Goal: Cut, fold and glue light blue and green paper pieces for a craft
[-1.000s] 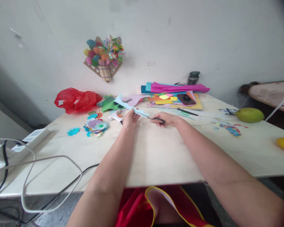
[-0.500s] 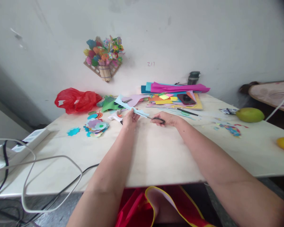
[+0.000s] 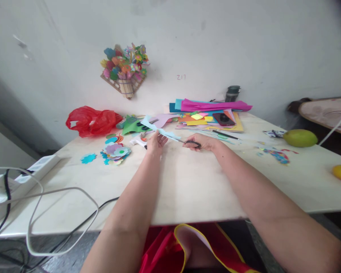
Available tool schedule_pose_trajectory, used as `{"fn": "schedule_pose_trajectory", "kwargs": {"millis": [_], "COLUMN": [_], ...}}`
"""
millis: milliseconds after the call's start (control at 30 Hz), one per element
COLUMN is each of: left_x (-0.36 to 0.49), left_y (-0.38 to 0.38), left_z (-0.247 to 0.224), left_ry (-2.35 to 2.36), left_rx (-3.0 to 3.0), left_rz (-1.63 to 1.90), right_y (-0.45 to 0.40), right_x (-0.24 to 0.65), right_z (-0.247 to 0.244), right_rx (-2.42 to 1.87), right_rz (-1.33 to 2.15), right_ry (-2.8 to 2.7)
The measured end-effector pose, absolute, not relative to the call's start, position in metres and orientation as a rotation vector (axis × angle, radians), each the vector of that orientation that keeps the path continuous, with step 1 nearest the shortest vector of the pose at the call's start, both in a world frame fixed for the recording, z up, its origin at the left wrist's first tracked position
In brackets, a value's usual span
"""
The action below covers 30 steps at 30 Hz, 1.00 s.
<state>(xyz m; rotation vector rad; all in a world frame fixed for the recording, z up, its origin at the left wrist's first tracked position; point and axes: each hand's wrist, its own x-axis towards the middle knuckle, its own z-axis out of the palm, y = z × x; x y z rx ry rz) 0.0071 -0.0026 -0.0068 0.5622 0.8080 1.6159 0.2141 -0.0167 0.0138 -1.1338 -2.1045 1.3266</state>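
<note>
A strip of light blue paper [image 3: 147, 123] with a wavy edge is pinched in my left hand [image 3: 157, 142], held a little above the table. Closed around the black handles of a pair of scissors [image 3: 192, 143] is my right hand [image 3: 202, 142]. The scissor blades point left and meet the right end of the strip; how far they are apart is too small to tell. Left of my left hand lies a pile of cut paper flowers [image 3: 117, 151], with a single blue paper flower [image 3: 88, 158] beside it.
A red plastic bag [image 3: 93, 120] sits at the back left. Behind my hands are coloured sheets [image 3: 216, 105] and a phone [image 3: 224, 119]. Paper scraps [image 3: 277, 155] and a green mango [image 3: 300, 138] lie on the right. A power strip [image 3: 42, 167] and cables occupy the left edge.
The paper strip and the scissors have shifted slightly to the right. Both hands keep their hold, and the things on the table have stayed put.
</note>
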Motion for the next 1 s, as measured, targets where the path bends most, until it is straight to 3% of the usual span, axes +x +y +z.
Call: {"fn": "schedule_pose_trajectory", "kwargs": {"millis": [1000], "left_x": [0.0087], "left_y": [-0.0054], "left_z": [-0.0074], "left_ry": [0.828], "left_rx": [0.765], "left_rz": [1.606], "right_y": [-0.0118], "right_x": [0.2191], "right_z": [0.0089], "right_rx": [-1.125], "right_rz": [1.393], "right_ry": [-2.058]}}
